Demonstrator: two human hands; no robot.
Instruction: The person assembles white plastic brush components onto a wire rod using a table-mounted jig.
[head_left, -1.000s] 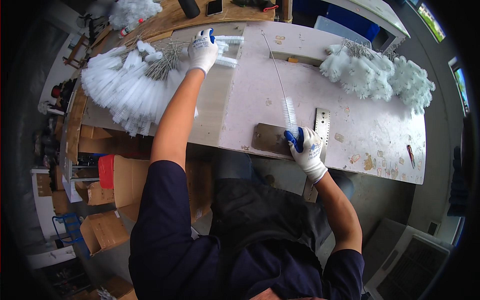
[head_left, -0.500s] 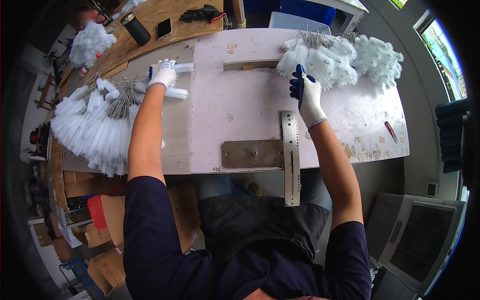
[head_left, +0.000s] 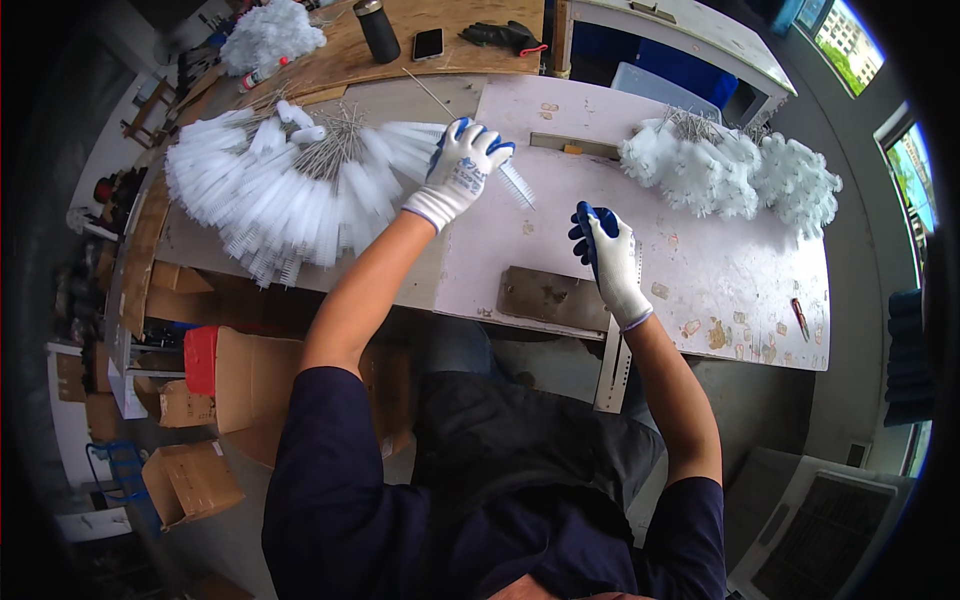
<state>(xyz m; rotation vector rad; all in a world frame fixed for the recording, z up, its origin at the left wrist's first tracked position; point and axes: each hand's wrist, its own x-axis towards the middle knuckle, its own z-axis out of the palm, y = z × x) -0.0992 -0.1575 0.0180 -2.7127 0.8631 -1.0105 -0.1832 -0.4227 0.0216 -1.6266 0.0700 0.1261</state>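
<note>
My left hand (head_left: 462, 172), in a white glove with blue palm coating, is closed around a white-bristled wire brush (head_left: 516, 186). Its thin stem sticks out toward the far left, and its bristles point right, above the table. To the right, my right hand (head_left: 606, 255), gloved alike, hovers over the metal fixture with its fingers loosely bent and apart; nothing shows in it. That fixture has a flat plate (head_left: 552, 298) and a perforated metal strip (head_left: 613, 372) jutting past the table's near edge. A fanned heap of straight brushes (head_left: 300, 200) lies left of my left hand.
Curled white brushes (head_left: 700, 165) are piled at the far right, with another white pile (head_left: 272, 38) at the far left. A metal bar (head_left: 575, 145) lies farther back. A red cutter (head_left: 800, 318) rests near the right edge. Bottle (head_left: 377, 32), phone (head_left: 428, 43) and dark glove (head_left: 503, 36) sit behind.
My left hand has come away from the heap, moving right and nearer with a brush in it. My right hand has drawn back from the curled pile toward the fixture. The view has shifted.
</note>
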